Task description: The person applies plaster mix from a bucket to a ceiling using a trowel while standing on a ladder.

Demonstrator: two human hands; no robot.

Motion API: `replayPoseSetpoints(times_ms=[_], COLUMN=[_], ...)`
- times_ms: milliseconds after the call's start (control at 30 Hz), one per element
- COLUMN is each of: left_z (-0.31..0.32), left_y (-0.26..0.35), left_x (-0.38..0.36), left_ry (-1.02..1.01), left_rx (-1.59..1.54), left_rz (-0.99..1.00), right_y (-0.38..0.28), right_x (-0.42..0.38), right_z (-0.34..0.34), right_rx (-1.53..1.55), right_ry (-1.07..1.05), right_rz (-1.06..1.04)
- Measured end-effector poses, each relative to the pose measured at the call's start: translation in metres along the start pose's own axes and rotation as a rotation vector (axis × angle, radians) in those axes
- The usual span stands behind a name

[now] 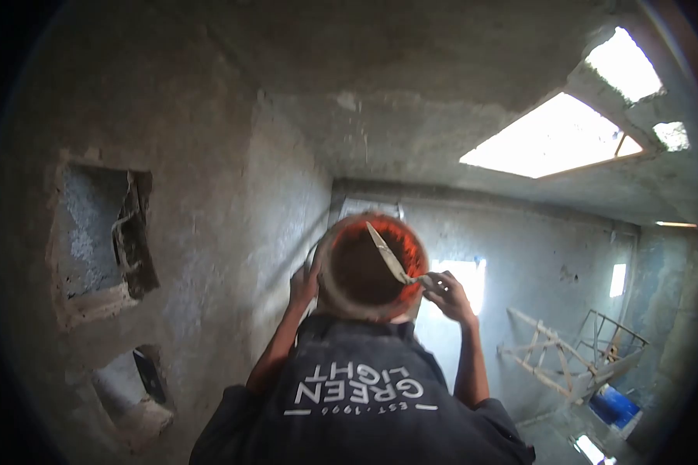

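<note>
A round mortar-crusted bucket (357, 267) with an orange-red inner wall is in front of my body, its dark opening facing me. My left hand (305, 284) is closed at the bucket's left side, its fingers partly hidden by the rim. My right hand (446, 294) grips the handle end of a trowel (388, 253) at the bucket's right rim. The trowel's pale pointed blade slants up and left across the opening. What lies inside the bucket is too dark to make out.
My dark printed shirt (357, 387) fills the lower middle. Rough grey wall (202, 232) with recesses (93, 232) rises on the left. A frame of poles (551, 349) and a blue object (614, 407) are at lower right. A bright opening (554, 139) is at upper right.
</note>
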State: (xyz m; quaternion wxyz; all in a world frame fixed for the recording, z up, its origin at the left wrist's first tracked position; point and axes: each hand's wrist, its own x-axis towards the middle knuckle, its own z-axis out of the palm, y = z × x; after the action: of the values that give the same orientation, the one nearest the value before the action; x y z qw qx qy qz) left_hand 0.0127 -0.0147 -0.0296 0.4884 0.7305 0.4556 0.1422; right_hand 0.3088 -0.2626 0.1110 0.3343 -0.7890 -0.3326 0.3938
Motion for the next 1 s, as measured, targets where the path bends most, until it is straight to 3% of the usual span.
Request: replayPoseSetpoints(times_ms=[33,67,100,133,233,300,367,433,533,700,767,833,900,1000], left_z=[0.0,-0.011,-0.01,-0.003,0.003,0.007,0.014,0.016,0.019,0.02,0.021,0.022,0.022,0.023], left_y=[0.014,0.069,0.079,0.094,0.12,0.134,0.144,0.149,0.16,0.172,0.173,0.178,0.179,0.181], left_x=[0.004,0.007,0.01,0.016,0.022,0.021,0.03,0.027,0.026,0.029,0.029,0.029,0.025,0.022], left_ry=[0.042,-0.133,-0.105,0.017,-0.015,-0.062,-0.101,-0.147,-0.179,-0.244,-0.273,-0.285,-0.3,-0.287], left_rx=[0.118,0.012,0.058,-0.017,-0.026,-0.033,-0.046,0.045,-0.011,-0.003,0.011,0.016,0.026,0.005], left_rz=[-0.02,-0.436,-0.322,-0.033,0.07,0.041,0.032,0.032,0.085,0.114,0.083,0.084,0.085,0.079], right_y=[-0.011,-0.023,-0.026,-0.029,-0.028,-0.017,-0.005,-0.004,-0.015,0.0,-0.006,-0.006,0.009,0.007], right_x=[-0.012,-0.018,-0.023,-0.025,-0.026,-0.03,-0.022,-0.02,-0.014,0.002,0.007,0.006,0.002,0.0], right_z=[-0.004,-0.006,-0.002,0.001,0.004,0.01,0.008,0.005,-0.003,0.0,-0.001,0.002,0.004,0.004], right_rx=[-0.052,-0.101,-0.025,-0.073,-0.129,-0.124,-0.3,-0.413,-0.846,-0.929,-0.852,-0.779,-0.824,-0.866], right_ry=[-0.08,-0.137,-0.113,-0.109,-0.096,-0.094,-0.036,-0.06,-0.113,-0.082,-0.161,-0.119,-0.197,-0.337], right_rz=[0.067,0.146,0.247,0.304,0.398,0.438,0.318,0.326,0.267,0.237,0.153,0.271,0.089,0.137])
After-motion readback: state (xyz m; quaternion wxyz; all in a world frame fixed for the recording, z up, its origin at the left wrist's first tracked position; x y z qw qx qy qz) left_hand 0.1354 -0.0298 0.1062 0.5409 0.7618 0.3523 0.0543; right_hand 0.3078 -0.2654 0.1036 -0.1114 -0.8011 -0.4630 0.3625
